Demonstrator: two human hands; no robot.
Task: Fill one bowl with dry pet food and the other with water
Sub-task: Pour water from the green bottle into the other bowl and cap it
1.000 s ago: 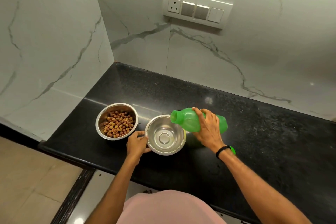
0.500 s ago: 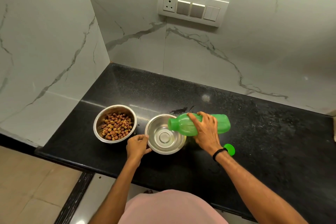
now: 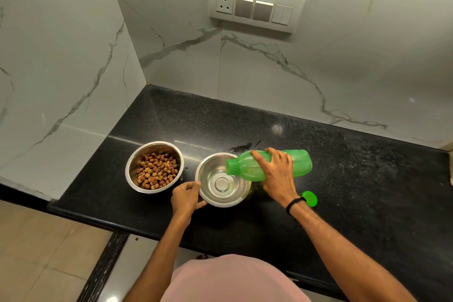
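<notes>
Two steel bowls stand side by side near the front of the black counter point(image 3: 355, 179). The left bowl point(image 3: 133, 162) holds brown dry pet food point(image 3: 157, 170). The right bowl point(image 3: 221, 197) looks to hold a little clear water. My left hand point(image 3: 187, 197) grips that bowl's near left rim. My right hand point(image 3: 277, 174) holds a green plastic bottle point(image 3: 245, 167), uncapped and lying almost level, with its mouth over the right bowl. No stream of water is clear to see.
The bottle's green cap point(image 3: 310, 198) lies on the counter by my right wrist. A wet patch point(image 3: 241, 147) marks the counter behind the right bowl. Marble walls close the left and back; a switch panel point(image 3: 255, 6) hangs on the back wall.
The bottle has tipped from slanting to nearly level and slid left, so its mouth now hangs over the right bowl. My left hand has stayed on the rim.
</notes>
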